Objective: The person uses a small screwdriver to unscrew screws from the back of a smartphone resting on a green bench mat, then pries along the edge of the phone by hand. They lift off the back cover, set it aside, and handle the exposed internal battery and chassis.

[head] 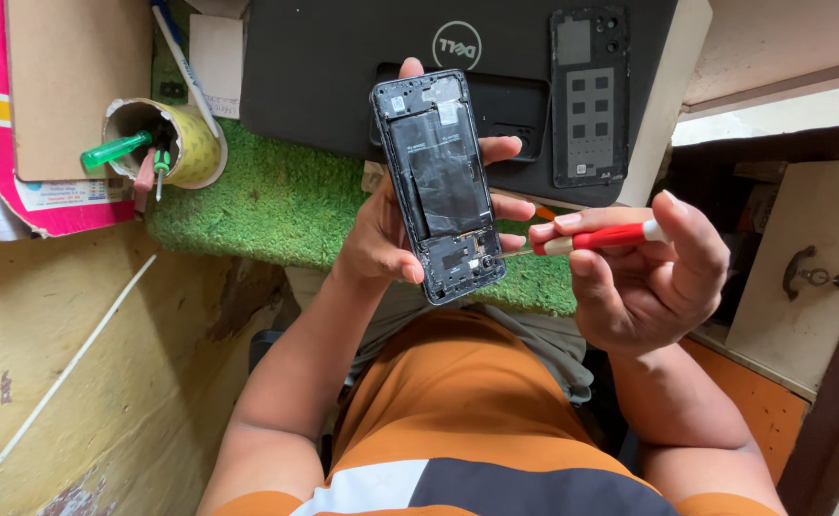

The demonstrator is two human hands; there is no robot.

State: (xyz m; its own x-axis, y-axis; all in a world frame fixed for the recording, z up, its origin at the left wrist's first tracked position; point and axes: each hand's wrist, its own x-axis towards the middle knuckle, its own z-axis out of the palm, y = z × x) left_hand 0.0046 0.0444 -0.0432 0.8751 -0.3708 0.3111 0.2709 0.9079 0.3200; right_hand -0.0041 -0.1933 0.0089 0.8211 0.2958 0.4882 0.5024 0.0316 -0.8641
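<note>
My left hand [374,239] grips an opened black smartphone [439,182], back cover off, with the battery and inner boards showing. It is held upright above the green mat. My right hand [644,277] holds a small screwdriver with a red and white handle [603,237]. Its thin tip touches the lower part of the phone near a round component. The detached black back cover [589,96] lies on a closed black laptop [333,67] beyond the phone.
A green turf mat [276,201] covers the work surface. A tape roll [185,143] at the left holds green-handled screwdrivers. A brown board and pink booklet [47,182] lie far left. A cabinet door with a metal handle [811,272] stands at the right.
</note>
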